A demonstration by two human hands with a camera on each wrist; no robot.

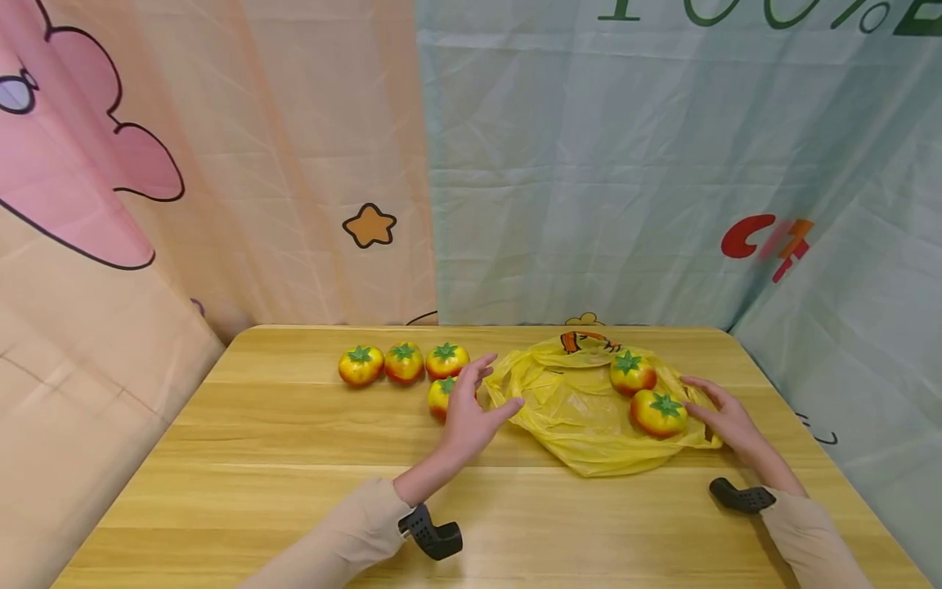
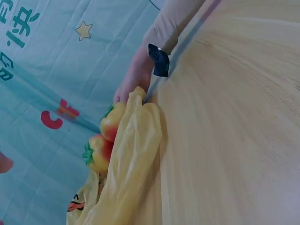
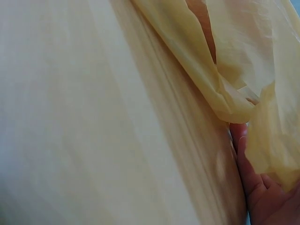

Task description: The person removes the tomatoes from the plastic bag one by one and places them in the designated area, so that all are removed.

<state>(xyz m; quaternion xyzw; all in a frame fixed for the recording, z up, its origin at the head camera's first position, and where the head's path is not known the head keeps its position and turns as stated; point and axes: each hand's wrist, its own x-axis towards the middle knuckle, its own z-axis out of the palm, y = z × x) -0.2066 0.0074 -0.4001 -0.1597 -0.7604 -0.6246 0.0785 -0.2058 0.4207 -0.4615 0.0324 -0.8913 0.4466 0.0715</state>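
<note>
My left hand [image 1: 471, 417] is held with its fingers spread and nothing between them. It partly covers one yellow-red persimmon-like fruit [image 1: 439, 399] beside the left edge of the yellow plastic bag [image 1: 574, 425]. On the bag sit two similar fruits with green leafy tops, a rear one [image 1: 631, 375] and a front one [image 1: 657, 414]. At the bag's right edge, my right hand [image 1: 728, 417] reaches in with extended fingers right beside the front fruit. In the right wrist view, yellow plastic [image 3: 272, 136] hangs over part of that hand.
A row of three more such fruits, with the leftmost [image 1: 361, 366], lies toward the back of the wooden table [image 1: 294, 491]. Printed curtains [image 1: 559, 204] hang behind the table and along both sides.
</note>
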